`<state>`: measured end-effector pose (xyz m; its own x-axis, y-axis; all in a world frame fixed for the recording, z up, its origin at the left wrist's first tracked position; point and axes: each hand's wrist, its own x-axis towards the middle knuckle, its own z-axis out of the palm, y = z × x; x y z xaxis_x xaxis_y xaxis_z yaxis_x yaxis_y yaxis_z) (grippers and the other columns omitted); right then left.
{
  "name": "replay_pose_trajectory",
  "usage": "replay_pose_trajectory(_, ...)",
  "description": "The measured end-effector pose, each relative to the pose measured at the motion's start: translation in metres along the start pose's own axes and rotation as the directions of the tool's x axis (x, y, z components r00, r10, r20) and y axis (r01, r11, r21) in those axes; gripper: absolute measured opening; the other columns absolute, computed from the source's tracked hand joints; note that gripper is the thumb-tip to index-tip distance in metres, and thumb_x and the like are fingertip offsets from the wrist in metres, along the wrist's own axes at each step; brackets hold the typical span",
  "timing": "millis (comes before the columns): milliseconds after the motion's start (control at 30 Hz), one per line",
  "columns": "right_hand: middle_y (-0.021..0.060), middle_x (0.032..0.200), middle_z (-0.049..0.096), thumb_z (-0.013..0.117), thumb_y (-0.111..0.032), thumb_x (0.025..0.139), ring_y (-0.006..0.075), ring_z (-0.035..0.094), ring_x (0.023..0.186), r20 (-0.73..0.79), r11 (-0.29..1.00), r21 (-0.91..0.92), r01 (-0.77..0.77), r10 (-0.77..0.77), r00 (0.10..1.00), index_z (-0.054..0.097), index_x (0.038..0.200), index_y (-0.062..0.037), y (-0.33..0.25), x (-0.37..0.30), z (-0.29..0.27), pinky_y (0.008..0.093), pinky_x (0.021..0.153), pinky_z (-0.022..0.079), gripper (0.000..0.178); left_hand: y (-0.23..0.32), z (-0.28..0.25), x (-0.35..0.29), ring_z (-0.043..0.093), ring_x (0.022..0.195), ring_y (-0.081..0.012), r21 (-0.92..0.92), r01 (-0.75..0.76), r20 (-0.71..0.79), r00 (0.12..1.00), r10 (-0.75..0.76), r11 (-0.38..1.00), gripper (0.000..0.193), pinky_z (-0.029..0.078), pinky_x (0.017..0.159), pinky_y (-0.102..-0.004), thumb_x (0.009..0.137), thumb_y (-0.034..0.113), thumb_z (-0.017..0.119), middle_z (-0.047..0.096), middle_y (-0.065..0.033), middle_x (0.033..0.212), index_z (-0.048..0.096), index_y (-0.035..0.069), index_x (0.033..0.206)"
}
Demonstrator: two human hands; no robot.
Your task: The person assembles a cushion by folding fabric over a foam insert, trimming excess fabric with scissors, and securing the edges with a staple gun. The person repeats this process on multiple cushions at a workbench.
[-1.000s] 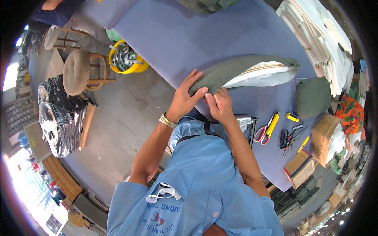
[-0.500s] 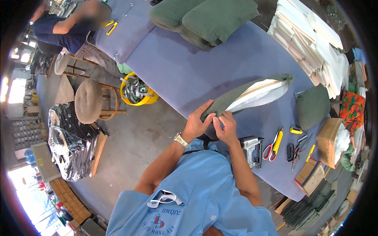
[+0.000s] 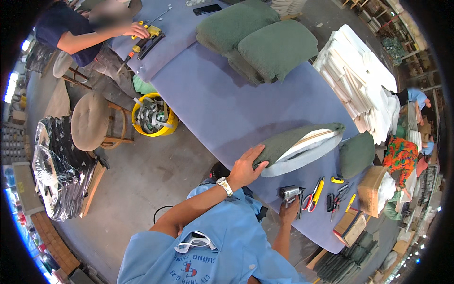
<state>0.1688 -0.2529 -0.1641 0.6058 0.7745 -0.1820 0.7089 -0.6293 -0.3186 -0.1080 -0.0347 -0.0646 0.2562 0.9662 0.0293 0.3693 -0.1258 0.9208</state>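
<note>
A dark green cushion (image 3: pixel 272 149) stands tilted on the blue table, its open side showing white padding and a thin wooden edge. My left hand (image 3: pixel 247 166) grips its near end, fingers over the green fabric and thumb underneath. To the right, my right hand (image 3: pixel 289 212) is closed around the grip of a silver staple gun (image 3: pixel 289 192) at the table's front edge. Part of that grip is hidden by the fingers. Red-handled scissors (image 3: pixel 309 201) and a yellow utility knife (image 3: pixel 319 188) lie just beside the staple gun.
Green cushions (image 3: pixel 279 49) are piled at the table's far side, and white foam sheets (image 3: pixel 352 75) are stacked beyond. Pliers (image 3: pixel 336 201) and a cardboard box (image 3: pixel 371 189) lie right. A yellow bucket (image 3: pixel 172 124) stands left. Across the table, a person (image 3: pixel 71 38) handles a yellow-and-black tool (image 3: pixel 152 40).
My right hand has left the cushion, moved down and right, and taken hold of the staple gun. My left hand still holds the cushion. The co-worker's hand now reaches onto the table.
</note>
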Motion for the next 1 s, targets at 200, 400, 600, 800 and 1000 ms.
replay_pose_trajectory(200, 0.0176, 0.106, 0.069, 0.081, -0.013, 0.074, 0.0331, 0.068, 0.096, 0.079, 0.989, 0.134, 0.067, -0.078, 0.994, 0.057, 0.127, 0.0034, 0.012, 0.037, -0.017, 0.0429, 0.081, 0.054, 0.061, -0.005, 0.008, 0.001, 0.057, 0.133, -0.0411, -0.015, -0.05, -0.009, 0.999, 0.05, 0.999, 0.059, 0.049, 0.111, -0.0452, 0.094, 0.029, 0.075, 0.06, -0.0211, 0.143, 0.056, 0.004, 0.144)
replay_pose_trajectory(400, 0.0141, 0.118, 0.07, 0.08, -0.012, 0.082, 0.0188, 0.065, 0.101, 0.399, 0.72, 0.601, -0.348, 0.107, 0.911, 0.065, 0.122, 0.0031, -0.114, 0.005, -0.121, 0.0338, 0.088, 0.053, 0.046, -0.011, 0.008, 0.002, 0.055, 0.133, -0.0464, -0.033, -0.047, -0.02, 0.999, 0.046, 0.998, 0.062, 0.05, 0.107, -0.0502, 0.094, 0.034, 0.074, 0.059, -0.0171, 0.146, 0.054, 0.008, 0.146)
replay_pose_trajectory(600, 0.0149, 0.131, 0.064, 0.078, -0.007, 0.081, 0.0208, 0.063, 0.112, 0.19, 0.741, 0.655, 0.149, -0.353, 0.916, 0.063, 0.133, 0.0019, -0.202, -0.011, -0.16, 0.0338, 0.094, 0.05, 0.055, -0.012, 0.011, -0.001, 0.054, 0.135, -0.0466, -0.042, -0.071, -0.001, 0.998, 0.071, 0.997, 0.064, 0.053, 0.105, -0.0499, 0.092, 0.028, 0.077, 0.059, -0.0153, 0.147, 0.053, 0.009, 0.148)
replay_pose_trajectory(800, 0.0157, 0.123, 0.07, 0.076, -0.004, 0.08, 0.0219, 0.067, 0.11, 0.196, 0.793, 0.534, 0.292, -0.453, 0.87, 0.06, 0.14, -0.0011, -0.245, -0.001, -0.176, 0.0332, 0.098, 0.05, 0.063, -0.01, 0.011, -0.008, 0.053, 0.135, -0.0473, -0.024, -0.104, -0.008, 0.995, 0.103, 0.994, 0.067, 0.055, 0.103, -0.0487, 0.089, 0.023, 0.079, 0.057, -0.0155, 0.149, 0.051, 0.009, 0.149)
replay_pose_trajectory(1000, 0.0137, 0.128, 0.069, 0.075, -0.003, 0.079, 0.0195, 0.066, 0.114, 0.267, 0.801, 0.559, 0.214, -0.418, 0.868, 0.06, 0.141, -0.0021, -0.233, 0.001, -0.158, 0.0318, 0.099, 0.05, 0.063, -0.017, 0.015, -0.012, 0.051, 0.137, -0.0482, -0.003, -0.168, 0.026, 0.985, 0.168, 0.986, 0.072, 0.056, 0.101, -0.0492, 0.09, 0.02, 0.075, 0.053, -0.0145, 0.153, 0.045, 0.009, 0.154)
